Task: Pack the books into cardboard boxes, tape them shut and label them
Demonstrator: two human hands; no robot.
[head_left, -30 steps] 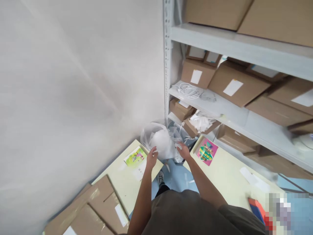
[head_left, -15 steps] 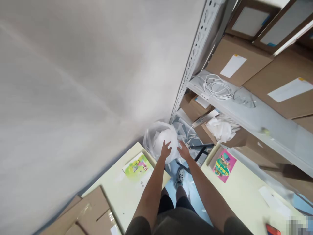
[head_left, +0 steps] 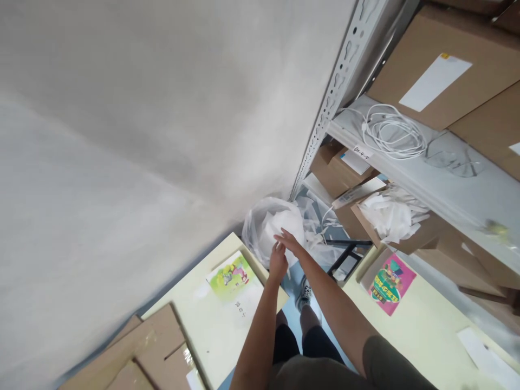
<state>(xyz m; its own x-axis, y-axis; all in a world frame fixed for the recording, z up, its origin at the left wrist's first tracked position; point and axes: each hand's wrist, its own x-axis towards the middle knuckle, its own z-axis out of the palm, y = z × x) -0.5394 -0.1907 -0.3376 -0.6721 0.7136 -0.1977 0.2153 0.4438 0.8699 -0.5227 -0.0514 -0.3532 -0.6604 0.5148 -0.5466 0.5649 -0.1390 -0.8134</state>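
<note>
My left hand point(head_left: 278, 261) and my right hand point(head_left: 290, 241) are close together over a clear plastic bag point(head_left: 252, 223) on the floor by the wall. The fingers of my right hand stretch leftward across the tips of my left fingers, which point away from me and are partly covered. Both hands look open, and I see nothing held in them. Below them, a rounded white bundle point(head_left: 289, 221), perhaps foam or wrapping, bulges from the bag. Whether either hand touches it, I cannot tell.
A cream table point(head_left: 195, 319) with a picture sheet point(head_left: 233, 279) and flattened cardboard point(head_left: 150, 346) stands left. Another table point(head_left: 426, 330) carries a pink booklet point(head_left: 392, 284). At right, a metal shelf point(head_left: 447, 173) holds boxes point(head_left: 430, 65) and a coiled white cable point(head_left: 392, 132).
My hands were apart, fingers spread over the white bundle; now they have come together, the right one crossing leftward over the left. The view has shifted slightly.
</note>
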